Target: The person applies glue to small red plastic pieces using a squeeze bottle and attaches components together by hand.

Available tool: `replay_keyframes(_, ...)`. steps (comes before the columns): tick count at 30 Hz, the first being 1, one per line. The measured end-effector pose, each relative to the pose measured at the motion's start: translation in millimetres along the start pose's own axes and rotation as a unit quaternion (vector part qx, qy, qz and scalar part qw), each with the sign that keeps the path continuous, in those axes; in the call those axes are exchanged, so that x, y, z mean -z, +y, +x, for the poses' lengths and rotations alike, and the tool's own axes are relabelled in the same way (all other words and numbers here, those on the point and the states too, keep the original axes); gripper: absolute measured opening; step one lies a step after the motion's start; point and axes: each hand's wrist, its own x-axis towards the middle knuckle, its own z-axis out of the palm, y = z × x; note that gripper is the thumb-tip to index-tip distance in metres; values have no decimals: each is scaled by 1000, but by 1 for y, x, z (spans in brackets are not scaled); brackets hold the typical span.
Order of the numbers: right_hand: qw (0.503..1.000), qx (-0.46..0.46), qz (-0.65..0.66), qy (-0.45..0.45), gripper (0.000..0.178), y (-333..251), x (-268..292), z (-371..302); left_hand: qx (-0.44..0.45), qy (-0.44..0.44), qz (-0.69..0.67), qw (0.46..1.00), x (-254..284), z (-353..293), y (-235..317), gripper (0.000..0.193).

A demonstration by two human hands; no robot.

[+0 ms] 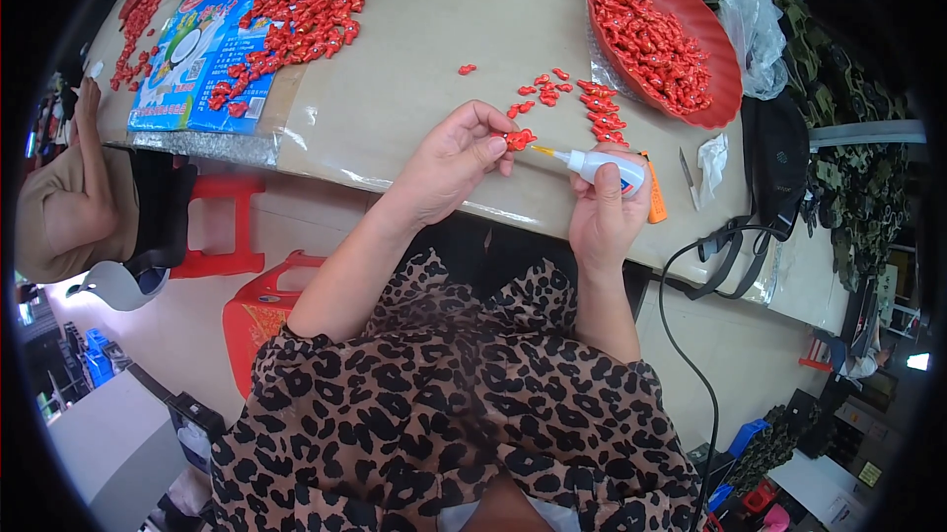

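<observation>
Between the thumb and fingers of my left hand (446, 165) is a small glossy red figurine (520, 141), held just above the table near its front edge. My right hand (610, 221) is wrapped round a white squeeze glue bottle (589, 165), tilted with its thin yellow nozzle pointing left. The nozzle tip is at the figurine's right side; whether it touches, I cannot tell. Beyond my hands lie several loose red pieces (546, 89) and a short column of red figurines (603, 110). An orange object (653, 199) is partly hidden behind my right hand.
A red scalloped bowl (727, 103) full of red pieces stands at the right. A pile of red pieces (321, 4) covers part of a blue printed sheet (168, 116) at the left. Tweezers-like metal tool (688, 178), crumpled tissue (711, 165), black bag (779, 172) and black cable (681, 335) are on the right.
</observation>
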Motion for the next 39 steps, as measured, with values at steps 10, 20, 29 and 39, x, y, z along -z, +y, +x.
replay_keyframes(10,1000,-6,12,-9,14,2,4,0,-11,5,12,1000,-1,-1,0,13)
replay_keyframes(20,1000,-1,-30,1,14,2,2,-1,-8,6,16,1000,-1,0,0,13)
replay_keyframes(29,1000,11,-21,4,14,1,1,1,-15,5,15,1000,-1,0,0,12)
replay_keyframes(39,996,41,-75,-22,16,-3,-4,0,-12,4,28,1000,-3,0,1,12)
